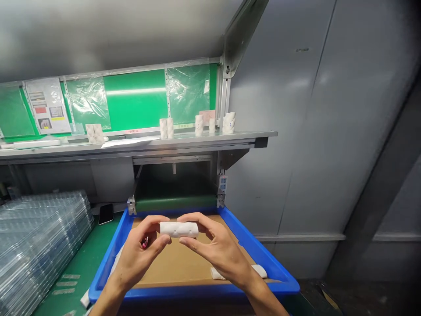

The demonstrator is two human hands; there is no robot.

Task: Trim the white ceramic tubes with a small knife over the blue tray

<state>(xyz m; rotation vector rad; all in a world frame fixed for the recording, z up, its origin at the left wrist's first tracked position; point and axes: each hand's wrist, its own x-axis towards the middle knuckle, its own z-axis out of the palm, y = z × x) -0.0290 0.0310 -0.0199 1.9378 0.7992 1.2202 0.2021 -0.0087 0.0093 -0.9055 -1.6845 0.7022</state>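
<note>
Between my two hands is a short white cylinder with a few small dimples along its side, held level above the tray. My left hand pinches its left end between thumb and fingers. A small pink-red object shows inside the curl of the left fingers, mostly hidden. At the other end, my right hand grips the cylinder with thumb and fingertips. Below lies a blue tray lined with brown cardboard. A white piece lies in its right corner, partly covered by my right wrist.
Beyond the tray is a green conveyor belt. Clear plastic trays are stacked at left, beside a phone. Several white cylinders stand on the overhead shelf. A grey wall rises at right.
</note>
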